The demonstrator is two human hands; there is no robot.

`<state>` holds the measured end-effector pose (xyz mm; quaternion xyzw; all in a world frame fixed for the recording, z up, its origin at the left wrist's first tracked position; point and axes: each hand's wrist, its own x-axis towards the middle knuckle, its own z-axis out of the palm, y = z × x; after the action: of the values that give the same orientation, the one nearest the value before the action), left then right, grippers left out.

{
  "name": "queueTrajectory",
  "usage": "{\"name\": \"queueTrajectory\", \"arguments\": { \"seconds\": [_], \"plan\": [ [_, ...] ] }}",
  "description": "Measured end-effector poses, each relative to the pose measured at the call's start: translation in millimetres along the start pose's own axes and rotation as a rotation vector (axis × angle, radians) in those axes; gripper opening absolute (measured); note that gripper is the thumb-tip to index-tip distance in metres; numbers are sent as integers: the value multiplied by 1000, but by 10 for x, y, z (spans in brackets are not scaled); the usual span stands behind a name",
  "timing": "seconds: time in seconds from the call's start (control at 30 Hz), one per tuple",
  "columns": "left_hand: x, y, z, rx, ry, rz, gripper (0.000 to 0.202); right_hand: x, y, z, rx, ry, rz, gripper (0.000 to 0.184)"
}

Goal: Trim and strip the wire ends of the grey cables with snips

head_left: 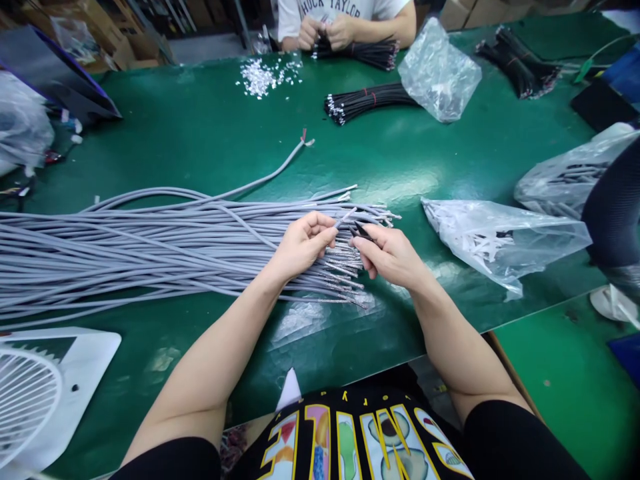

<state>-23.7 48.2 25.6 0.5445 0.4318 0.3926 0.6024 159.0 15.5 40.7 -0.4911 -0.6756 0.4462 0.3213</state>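
A thick bundle of grey cables (125,250) lies across the green table (200,133), its stripped ends pointing right. My left hand (303,243) is closed, pinching the end of one grey cable (345,217) lifted off the bundle. My right hand (390,253) is closed on a small black tool (363,231), its tip close to that cable end. Both hands hover over the bundle's right end.
A clear plastic bag (505,240) lies to the right. Another person's hands (325,30) work black cable bundles (370,100) at the far edge, beside small white parts (263,75). A white fan (35,393) stands at lower left. A lone grey cable (270,175) curves away.
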Motion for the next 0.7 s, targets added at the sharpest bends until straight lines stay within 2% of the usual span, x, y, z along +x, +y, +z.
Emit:
{"name": "queueTrajectory", "arguments": {
  "seconds": [0.13,0.43,0.6,0.7],
  "plan": [
    [-12,4,10,15,-22,26,30,11,6,18,98,-12,51,23],
    [-30,34,52,39,-15,12,32,32,19,35,132,-9,63,21],
    [-30,16,53,68,-26,13,33,37,25,60,194,43,89,19],
    [-28,5,51,74,-38,15,34,30,22,73,182,72,54,22]
  ]
}}
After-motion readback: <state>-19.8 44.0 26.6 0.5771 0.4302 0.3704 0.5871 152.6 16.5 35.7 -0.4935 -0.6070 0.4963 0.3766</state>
